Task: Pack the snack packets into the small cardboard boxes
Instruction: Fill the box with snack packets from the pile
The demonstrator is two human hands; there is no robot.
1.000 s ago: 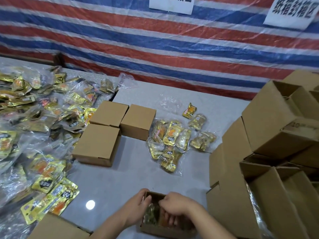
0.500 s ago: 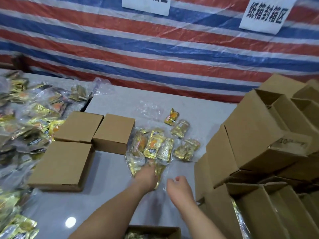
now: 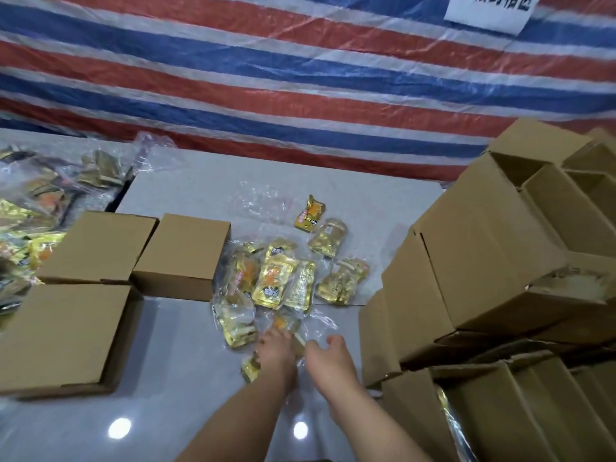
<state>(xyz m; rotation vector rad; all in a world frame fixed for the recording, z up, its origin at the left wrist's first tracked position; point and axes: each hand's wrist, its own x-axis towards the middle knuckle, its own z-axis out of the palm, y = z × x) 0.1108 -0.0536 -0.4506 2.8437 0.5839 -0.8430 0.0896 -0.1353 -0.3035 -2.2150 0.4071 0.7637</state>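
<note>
Two hands, left hand [image 3: 274,348] and right hand [image 3: 328,356], on nearest snack packets [image 3: 280,323]

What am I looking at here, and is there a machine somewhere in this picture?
No machine: these are a person's two bare arms, seen from a camera worn on their head, looking forward and down. The left hand and right hand both reach to the near edge of a small heap of yellow snack packets in clear wrapping on a grey table. Whether either hand has a grip on a packet yet is hard to tell. To the left sit three closed small cardboard boxes, with a bigger pile of packets beyond them. On the right is a stack of open boxes. A red, white and blue striped tarp hangs behind.
</note>
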